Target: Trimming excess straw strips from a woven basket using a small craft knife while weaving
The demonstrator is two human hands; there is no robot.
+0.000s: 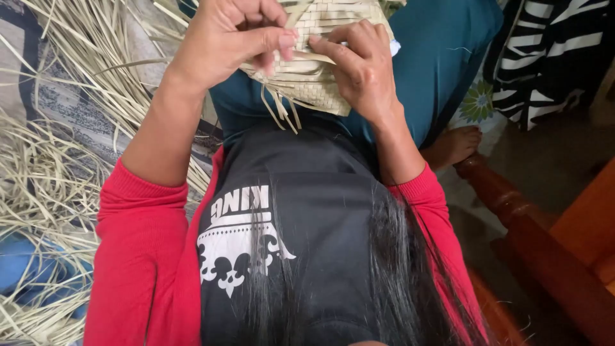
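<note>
Closest to the camera, at the lower edge of the view: long dark hair (pixel 391 269) falling over a black printed shirt (pixel 301 211), red sleeves (pixel 141 256) pushed up past the wrists, probably to keep cuffs out of the strips.

Just beyond, over the lap in teal trousers (pixel 442 57): a pale woven mat piece (pixel 307 80) of flat dried leaf strips, raised off the lap and held between both hands, seemingly so the working edge sits close under the eyes. Left hand (pixel 230 38) curled over the mat's left side, thumb and forefinger pinched together on a strip at the weave. Right hand (pixel 362 67) closed round the mat's right side, thumb pressed toward the left thumb, fingers wrapped behind and out of sight; likely bracing the weave while the other hand works. Loose strip ends (pixel 282 112) hanging from the mat's near edge, unwoven.

Farther left, on the patterned floor covering: a spread heap of dried strips (pixel 57 160), within easy arm's reach. Right side: a reddish wooden rail (pixel 525 224), a bare foot (pixel 455 144) beside it, and black-and-white striped cloth (pixel 551 51) in the far right corner.
</note>
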